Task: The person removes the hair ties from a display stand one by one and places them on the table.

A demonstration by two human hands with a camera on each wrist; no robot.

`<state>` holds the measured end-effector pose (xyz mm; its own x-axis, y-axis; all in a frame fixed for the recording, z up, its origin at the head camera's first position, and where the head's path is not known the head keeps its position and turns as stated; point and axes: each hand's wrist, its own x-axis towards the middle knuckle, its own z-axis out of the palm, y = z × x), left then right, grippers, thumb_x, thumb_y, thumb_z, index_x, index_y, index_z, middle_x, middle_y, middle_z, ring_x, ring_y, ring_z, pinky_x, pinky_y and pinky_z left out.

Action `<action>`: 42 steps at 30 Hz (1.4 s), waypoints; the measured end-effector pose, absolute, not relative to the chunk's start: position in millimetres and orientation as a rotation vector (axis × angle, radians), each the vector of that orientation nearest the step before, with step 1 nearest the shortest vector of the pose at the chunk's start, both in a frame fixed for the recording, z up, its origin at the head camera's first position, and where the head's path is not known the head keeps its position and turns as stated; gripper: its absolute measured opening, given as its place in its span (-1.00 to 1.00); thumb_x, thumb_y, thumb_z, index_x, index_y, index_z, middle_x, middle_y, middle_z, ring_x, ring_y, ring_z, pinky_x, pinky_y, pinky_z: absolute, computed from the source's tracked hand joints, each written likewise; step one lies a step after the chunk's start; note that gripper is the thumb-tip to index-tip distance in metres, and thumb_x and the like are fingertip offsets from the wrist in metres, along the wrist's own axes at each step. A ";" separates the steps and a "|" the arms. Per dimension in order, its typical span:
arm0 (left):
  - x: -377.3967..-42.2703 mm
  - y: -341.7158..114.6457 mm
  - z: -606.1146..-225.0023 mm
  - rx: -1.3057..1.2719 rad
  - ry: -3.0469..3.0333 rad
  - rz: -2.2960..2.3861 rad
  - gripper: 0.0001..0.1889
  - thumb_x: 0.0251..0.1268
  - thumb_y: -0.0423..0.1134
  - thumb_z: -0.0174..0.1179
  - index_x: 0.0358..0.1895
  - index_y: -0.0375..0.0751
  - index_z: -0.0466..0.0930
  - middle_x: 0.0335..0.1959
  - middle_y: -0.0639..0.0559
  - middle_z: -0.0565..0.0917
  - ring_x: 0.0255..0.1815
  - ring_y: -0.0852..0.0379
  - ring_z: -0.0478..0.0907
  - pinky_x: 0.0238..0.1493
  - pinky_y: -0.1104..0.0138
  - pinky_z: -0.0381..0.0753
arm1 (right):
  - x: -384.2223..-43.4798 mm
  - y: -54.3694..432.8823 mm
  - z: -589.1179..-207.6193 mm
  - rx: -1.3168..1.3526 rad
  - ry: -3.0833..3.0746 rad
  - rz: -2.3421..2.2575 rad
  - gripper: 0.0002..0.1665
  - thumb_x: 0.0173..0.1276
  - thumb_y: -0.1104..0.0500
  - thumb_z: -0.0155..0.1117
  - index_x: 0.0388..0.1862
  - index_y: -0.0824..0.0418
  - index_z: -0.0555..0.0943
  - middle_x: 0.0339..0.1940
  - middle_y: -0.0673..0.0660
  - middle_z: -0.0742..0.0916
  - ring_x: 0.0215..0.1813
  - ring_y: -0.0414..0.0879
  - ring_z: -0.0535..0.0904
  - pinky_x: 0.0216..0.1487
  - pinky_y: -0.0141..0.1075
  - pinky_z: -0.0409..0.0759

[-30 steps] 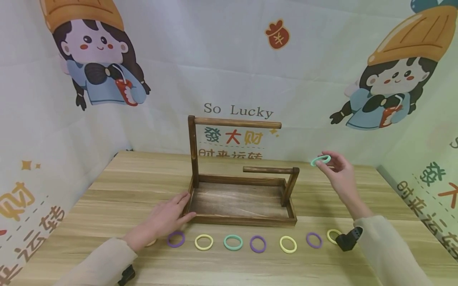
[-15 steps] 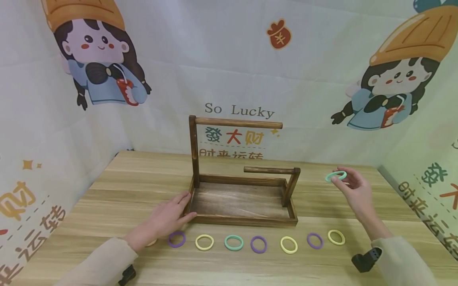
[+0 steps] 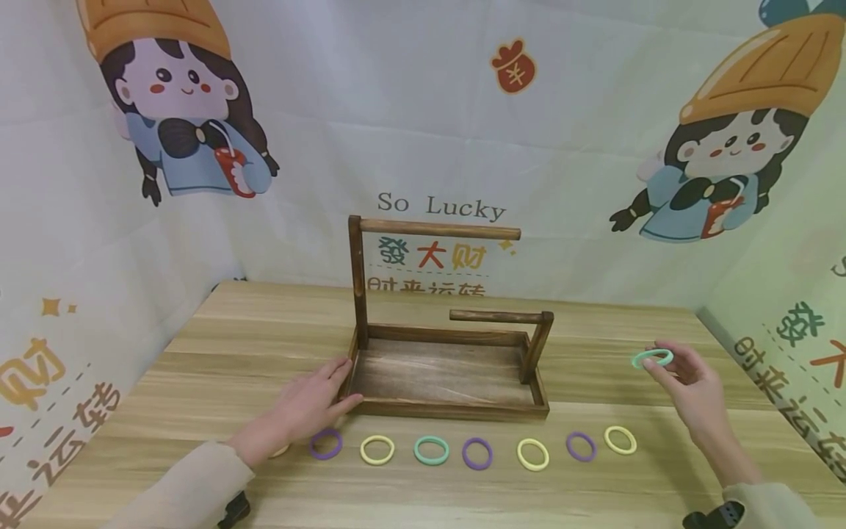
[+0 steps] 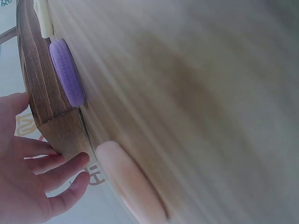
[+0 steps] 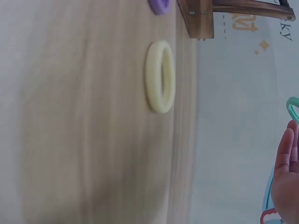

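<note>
My right hand [image 3: 694, 389] pinches a mint-green hair tie [image 3: 653, 358] between thumb and fingers, above the right part of the table. In the right wrist view that hair tie [image 5: 293, 108] shows at the right edge. My left hand [image 3: 300, 402] rests with extended fingers against the left end of a dark wooden tray stand [image 3: 449, 406]. The stand has a tall post with an upper bar [image 3: 439, 229] and a short post with a lower bar [image 3: 496, 317]. Both bars are bare. In the left wrist view the fingers [image 4: 65, 170] touch the stand's corner.
Along the table's [image 3: 251, 353] front lies a row of hair ties, among them a purple one [image 3: 477, 453], a green one [image 3: 431, 450] and a yellow one [image 3: 620, 440]. A pale one [image 4: 128, 179] lies near my left hand. A printed cloth [image 3: 423, 139] hangs behind.
My right hand has moved right and down towards me, still pinching the green hair tie. The yellow hair tie at the row's right end is uncovered. My left hand stays put.
</note>
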<state>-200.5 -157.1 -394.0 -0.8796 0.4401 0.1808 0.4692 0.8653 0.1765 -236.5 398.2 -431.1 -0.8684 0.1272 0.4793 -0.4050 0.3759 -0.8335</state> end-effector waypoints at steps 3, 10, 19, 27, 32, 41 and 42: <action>-200.1 -157.2 -393.8 -0.709 -2.902 -0.327 -0.32 0.25 0.10 -0.06 0.18 -0.47 0.25 0.20 -0.31 0.27 0.06 -0.23 0.35 -0.12 0.02 0.44 | -225.3 400.3 -429.8 0.267 -2.147 1.578 -0.46 0.16 0.15 0.27 0.09 0.34 0.40 -0.09 0.01 0.62 -0.28 -0.24 0.54 -0.34 -0.53 0.50; -199.6 -157.0 -393.8 -0.694 -2.911 -0.346 -0.32 0.25 0.09 -0.04 0.19 -0.47 0.25 0.20 -0.31 0.26 0.08 -0.23 0.33 -0.07 -0.01 0.40 | -198.5 390.0 -414.4 0.290 -2.144 1.722 -0.56 0.19 0.31 0.21 0.07 0.32 0.39 -0.12 -0.04 0.63 -0.34 -0.23 0.59 -0.43 -0.47 0.53; -199.5 -157.2 -394.2 -0.693 -2.901 -0.340 -0.33 0.25 0.09 -0.04 0.18 -0.47 0.25 0.20 -0.32 0.26 0.05 -0.24 0.36 -0.07 -0.02 0.39 | -174.7 378.3 -398.4 0.275 -2.166 1.902 -0.65 0.19 0.40 0.16 -0.07 0.09 0.49 -0.22 -0.07 0.65 -0.36 -0.20 0.62 -0.33 -0.38 0.55; -198.5 -156.7 -392.3 -0.699 -2.895 -0.340 -0.34 0.25 0.08 -0.03 0.18 -0.47 0.25 0.19 -0.32 0.27 0.05 -0.25 0.36 -0.10 -0.01 0.41 | -163.2 377.3 -395.6 0.295 -2.239 2.000 -0.67 0.23 0.41 0.11 -0.10 0.07 0.50 -0.25 -0.05 0.66 -0.29 -0.16 0.61 -0.25 -0.39 0.54; -198.3 -156.2 -391.2 -0.694 -2.895 -0.334 -0.34 0.25 0.08 -0.03 0.18 -0.47 0.26 0.19 -0.32 0.27 0.05 -0.25 0.36 -0.11 0.00 0.42 | -159.2 382.0 -397.3 0.330 -2.347 1.978 -0.64 0.25 0.42 0.07 -0.07 0.03 0.48 -0.21 -0.07 0.65 -0.25 -0.17 0.61 -0.23 -0.40 0.53; -198.9 -156.1 -392.8 -0.703 -2.895 -0.340 -0.33 0.25 0.07 -0.03 0.18 -0.48 0.25 0.19 -0.33 0.27 0.06 -0.25 0.35 -0.06 -0.02 0.38 | -157.5 394.6 -408.5 0.235 -2.629 1.765 -0.61 0.20 0.38 0.15 -0.02 0.54 0.36 -0.25 -0.04 0.64 -0.26 -0.22 0.58 -0.26 -0.36 0.55; -199.3 -156.3 -393.4 -0.704 -2.898 -0.338 -0.33 0.25 0.08 -0.03 0.18 -0.48 0.24 0.19 -0.33 0.27 0.06 -0.25 0.34 -0.05 -0.02 0.37 | -157.3 395.2 -409.3 0.226 -2.660 1.739 -0.56 0.19 0.38 0.16 -0.01 0.60 0.32 -0.24 0.01 0.63 -0.27 -0.22 0.58 -0.26 -0.36 0.55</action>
<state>-199.3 -156.3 -393.4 -0.8807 0.4348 0.1879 0.4664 0.8653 0.1839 -157.3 395.2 -409.3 -0.9889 -0.1428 0.0402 -0.0941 0.3945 -0.9140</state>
